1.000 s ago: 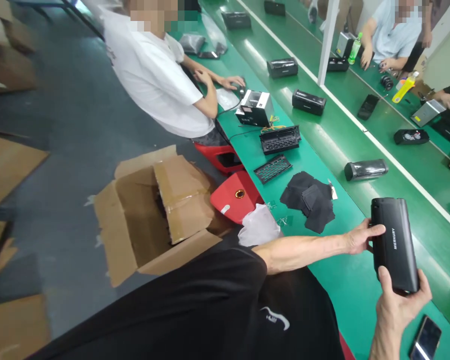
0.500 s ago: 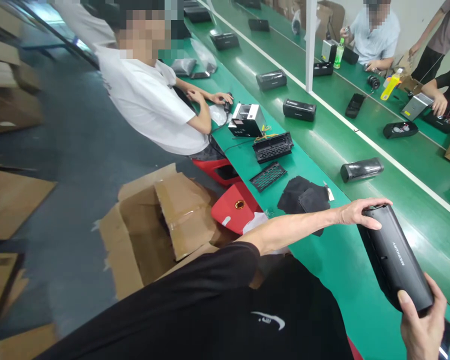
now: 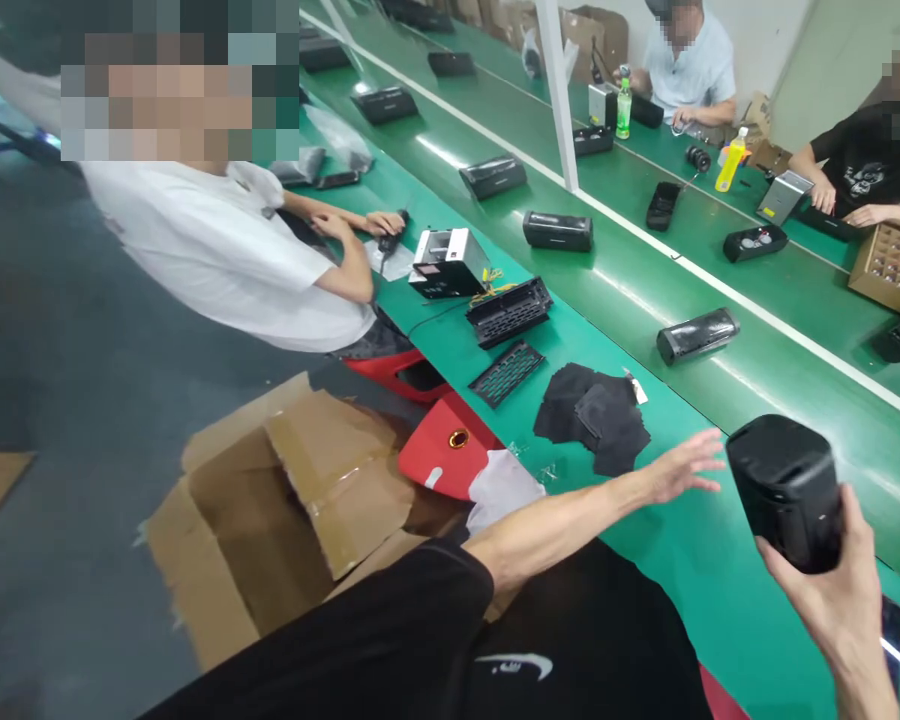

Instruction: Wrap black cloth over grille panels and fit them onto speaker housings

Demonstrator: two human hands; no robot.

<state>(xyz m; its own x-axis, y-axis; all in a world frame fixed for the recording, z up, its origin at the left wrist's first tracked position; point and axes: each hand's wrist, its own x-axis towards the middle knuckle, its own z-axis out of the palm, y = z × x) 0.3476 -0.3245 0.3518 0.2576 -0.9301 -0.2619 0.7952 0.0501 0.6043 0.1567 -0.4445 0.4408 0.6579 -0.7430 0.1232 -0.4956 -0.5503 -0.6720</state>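
Observation:
My right hand [image 3: 840, 595] grips a black speaker housing [image 3: 786, 490], held end-on toward me above the green bench [image 3: 690, 570]. My left hand [image 3: 682, 465] hovers just left of the housing with its fingers spread, holding nothing. A pile of black fabric pieces [image 3: 589, 415] lies on the bench beyond my left hand. A phone [image 3: 892, 635] lies under my right wrist.
A person in a white shirt [image 3: 217, 250] works at the bench to the left, beside a grille [image 3: 506, 372] and a black frame [image 3: 508, 310]. Speakers [image 3: 696, 335] ride the conveyor. An open carton [image 3: 285, 510] and red stool [image 3: 442, 450] stand on the floor.
My left hand has let go of the speaker housing and opened. My right hand has turned the housing end-on and lifted it. The view has swung left.

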